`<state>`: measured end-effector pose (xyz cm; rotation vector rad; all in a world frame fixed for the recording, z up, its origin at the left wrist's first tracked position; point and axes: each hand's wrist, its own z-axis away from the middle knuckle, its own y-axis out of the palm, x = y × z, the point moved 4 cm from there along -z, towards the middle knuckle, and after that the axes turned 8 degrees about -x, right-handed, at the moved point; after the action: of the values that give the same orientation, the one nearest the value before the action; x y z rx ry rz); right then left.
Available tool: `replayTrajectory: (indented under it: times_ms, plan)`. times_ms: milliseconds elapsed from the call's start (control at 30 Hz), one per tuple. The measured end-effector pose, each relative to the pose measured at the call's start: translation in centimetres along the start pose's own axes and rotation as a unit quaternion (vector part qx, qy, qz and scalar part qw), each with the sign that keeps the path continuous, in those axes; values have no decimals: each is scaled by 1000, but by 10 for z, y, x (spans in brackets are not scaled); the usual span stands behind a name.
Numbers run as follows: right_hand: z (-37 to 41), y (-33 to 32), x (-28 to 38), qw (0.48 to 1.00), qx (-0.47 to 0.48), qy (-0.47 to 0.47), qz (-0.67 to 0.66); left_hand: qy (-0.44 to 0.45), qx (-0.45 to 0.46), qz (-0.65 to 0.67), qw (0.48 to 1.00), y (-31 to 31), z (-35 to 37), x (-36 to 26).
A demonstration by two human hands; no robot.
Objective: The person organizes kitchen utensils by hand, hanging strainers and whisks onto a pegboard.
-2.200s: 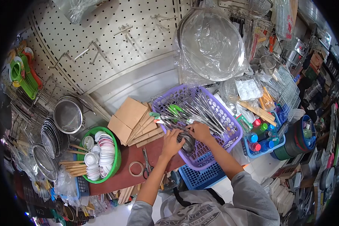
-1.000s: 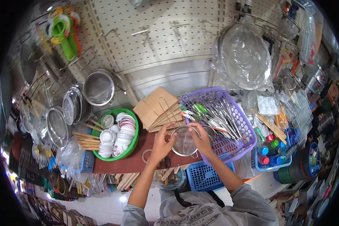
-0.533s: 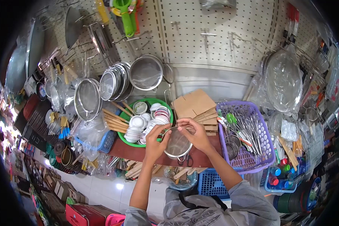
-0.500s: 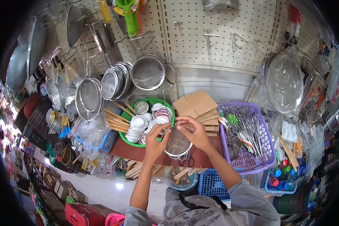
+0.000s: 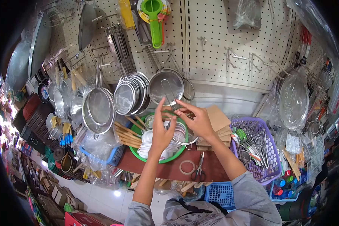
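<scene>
Both hands are raised over the bench around a wire-mesh strainer (image 5: 191,138). Its looped wire handle points up and away, and its round bowl hangs low, partly hidden by my fingers. My left hand (image 5: 162,132) is closed, fingertips at the base of the handle. My right hand (image 5: 199,122) pinches the handle from the other side. Behind and below the strainer stands a green basin (image 5: 164,161) of small white dishes. Nearer to me, scissors (image 5: 199,171) and a ring-shaped roll (image 5: 187,167) lie on the brown bench (image 5: 165,172).
A purple basket (image 5: 277,165) of metal utensils stands at the right, beside cardboard pieces (image 5: 218,118). Strainers (image 5: 98,109) hang on the pegboard (image 5: 214,34) ahead. Wooden handles (image 5: 129,135) stick out by the basin. A blue basket (image 5: 219,194) sits below the bench edge.
My hands have lifted the strainer up and away from me, over the basin, and turned its bowl to the right. The scissors and ring-shaped roll are now uncovered. The view has shifted.
</scene>
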<state>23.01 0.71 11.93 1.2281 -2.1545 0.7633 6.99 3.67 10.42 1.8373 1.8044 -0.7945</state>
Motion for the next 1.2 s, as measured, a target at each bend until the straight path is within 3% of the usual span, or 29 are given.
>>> replayTrajectory:
  times_ms: [133,400,967,1200]
  plan:
    - [-34,8,0,997,-1,-18,77,-30,-36,41,998,-1,-52,16]
    - [-84,15,-5,986,-39,-44,154,-10,10,77,997,10,-130,38]
    - [-126,-5,-18,940,-19,-76,333,-10,57,91,994,46,-165,81]
    - [-131,-13,-21,937,-19,-69,343,-50,69,123,989,56,-169,89]
